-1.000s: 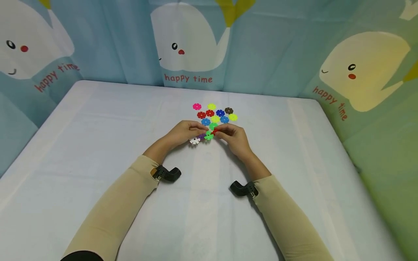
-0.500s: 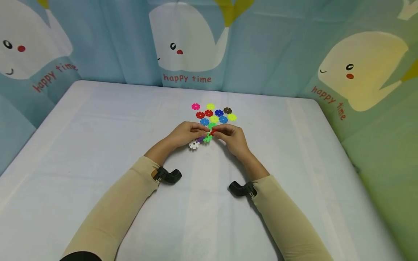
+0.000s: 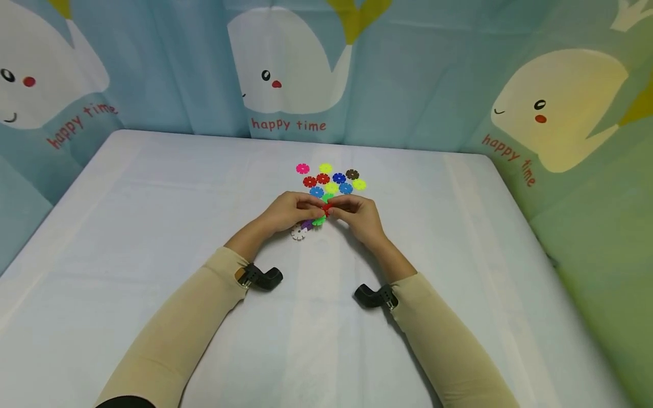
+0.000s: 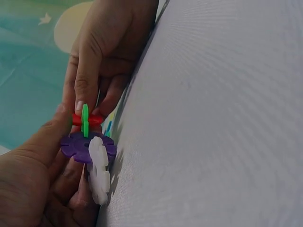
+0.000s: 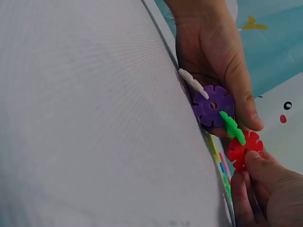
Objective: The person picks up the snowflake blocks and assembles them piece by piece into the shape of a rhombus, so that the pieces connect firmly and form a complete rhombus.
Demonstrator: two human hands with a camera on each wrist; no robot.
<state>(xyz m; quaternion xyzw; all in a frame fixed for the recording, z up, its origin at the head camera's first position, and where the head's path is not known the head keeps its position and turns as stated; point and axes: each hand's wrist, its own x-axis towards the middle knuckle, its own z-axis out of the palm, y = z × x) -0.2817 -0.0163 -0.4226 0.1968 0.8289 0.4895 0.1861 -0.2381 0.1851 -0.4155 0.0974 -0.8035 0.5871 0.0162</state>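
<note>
done: white disc point(image 5: 193, 83), purple disc point(image 5: 207, 113), green disc point(image 5: 231, 126) chained | underway: red disc point(image 5: 239, 149) at green disc's outer edge, seating unclear | fingers: left hand point(image 3: 287, 213) grasping chain point(image 4: 80, 152), right hand point(image 3: 363, 219) pinching red disc | apparently unused: loose discs point(image 3: 339, 178) beyond green disc on tabletop point(image 3: 178, 192)

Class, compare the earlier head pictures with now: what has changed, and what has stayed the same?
The white disc and purple disc have swung toward the near side, the joined green disc less so. The right hand, pinching the red disc, has closed in slightly on the left hand. Nothing was visibly taken up or let go; the loose discs lie as before.
</note>
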